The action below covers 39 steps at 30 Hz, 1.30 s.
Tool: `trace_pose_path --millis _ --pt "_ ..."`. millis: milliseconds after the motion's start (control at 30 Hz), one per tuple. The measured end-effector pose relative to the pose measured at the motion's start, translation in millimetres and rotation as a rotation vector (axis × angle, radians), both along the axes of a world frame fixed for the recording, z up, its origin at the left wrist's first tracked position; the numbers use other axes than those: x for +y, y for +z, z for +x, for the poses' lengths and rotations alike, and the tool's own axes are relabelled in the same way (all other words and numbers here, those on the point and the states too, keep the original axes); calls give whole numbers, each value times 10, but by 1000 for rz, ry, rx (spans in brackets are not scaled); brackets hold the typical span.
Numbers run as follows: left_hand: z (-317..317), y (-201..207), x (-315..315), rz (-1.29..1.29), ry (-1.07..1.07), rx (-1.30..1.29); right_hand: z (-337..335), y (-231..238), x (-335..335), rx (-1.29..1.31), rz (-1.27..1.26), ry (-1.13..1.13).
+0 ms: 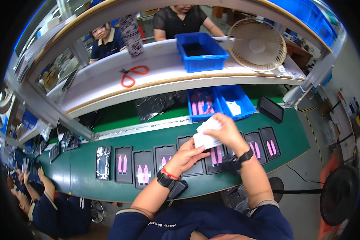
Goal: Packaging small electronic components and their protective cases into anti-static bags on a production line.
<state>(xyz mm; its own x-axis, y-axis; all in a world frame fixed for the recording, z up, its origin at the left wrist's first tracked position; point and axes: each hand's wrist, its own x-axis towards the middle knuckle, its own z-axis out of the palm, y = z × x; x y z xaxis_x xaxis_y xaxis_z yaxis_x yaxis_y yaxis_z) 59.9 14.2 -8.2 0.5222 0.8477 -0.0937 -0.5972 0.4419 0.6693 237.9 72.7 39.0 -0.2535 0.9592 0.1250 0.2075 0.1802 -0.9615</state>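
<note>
Over the green bench I hold a small bundle of white cards or slips [206, 140]. My left hand [185, 157] pinches the lower edge of the bundle, its thumb on top. My right hand [228, 132] has its fingers closed round the upper right part, so some of it is hidden. Below my hands runs a row of shallow black trays [123, 179], most holding a pair of pink pointed strips [215, 155]. The tray right beneath the left hand is partly covered by my hands. A dark band sits on each wrist.
Behind the row stand a blue bin with pink strips [189, 105] and a blue bin with white slips [250, 110]. A tilted black tray [270, 110] lies at right. The raised shelf [160, 80] carries red-handled scissors [134, 75], a blue bin [204, 66] and a fan [257, 45]. Co-workers sit nearby.
</note>
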Motion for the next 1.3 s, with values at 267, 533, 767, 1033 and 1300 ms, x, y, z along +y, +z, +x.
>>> trace_pose_path --millis 267,533,767,1033,1300 --pt "-554 -4 -353 -82 108 -124 -526 -334 -216 214 -170 186" --pt "-1398 -108 -968 -129 491 -18 -1364 -391 -391 165 -239 311" --pt "-2148 -99 -1528 -81 923 240 -2548 -624 -397 32 12 343" --pt "-2027 -253 -1387 -25 1019 243 -2629 -574 -653 -173 -89 447" --pt "-1919 -292 -1209 -42 859 32 -2331 -535 -679 20 -276 507"
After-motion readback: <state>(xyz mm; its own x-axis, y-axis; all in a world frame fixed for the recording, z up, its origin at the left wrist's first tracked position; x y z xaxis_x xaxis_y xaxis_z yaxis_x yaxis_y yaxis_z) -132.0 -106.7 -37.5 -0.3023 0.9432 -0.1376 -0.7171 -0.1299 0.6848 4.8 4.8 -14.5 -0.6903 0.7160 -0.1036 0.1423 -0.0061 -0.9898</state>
